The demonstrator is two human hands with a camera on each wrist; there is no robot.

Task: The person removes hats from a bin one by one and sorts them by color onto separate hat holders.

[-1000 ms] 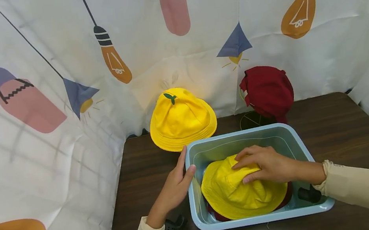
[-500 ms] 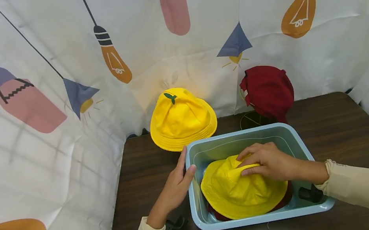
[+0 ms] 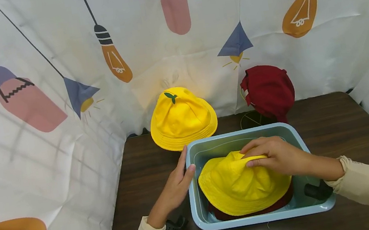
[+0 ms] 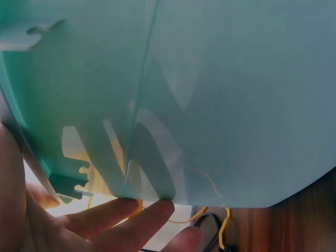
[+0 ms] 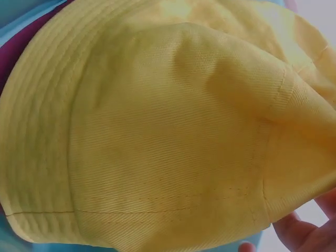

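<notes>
In the head view a yellow bucket hat (image 3: 238, 186) lies in a light blue plastic basin (image 3: 257, 220), over a dark red cloth item (image 3: 256, 211) that shows only at its lower edge. My right hand (image 3: 273, 155) pinches the top of the hat's crown between thumb and fingers. The crown's fabric (image 5: 173, 121) fills most of the right wrist view. With fingers extended, my left hand (image 3: 172, 190) rests against the basin's left side. Its fingers (image 4: 136, 223) touch the basin wall (image 4: 236, 105) in the left wrist view.
Behind the basin, a second yellow hat (image 3: 183, 119) with a green sprout emblem sits at the back left. A dark red cap (image 3: 268, 90) stands on a wire stand (image 3: 251, 119) at the back right. A printed white curtain (image 3: 141, 18) borders the dark wooden table (image 3: 337, 128).
My right hand has gathered the crown of the yellow hat and shifted slightly right and up, lifting the hat a little. The left hand has stayed at the basin's side.
</notes>
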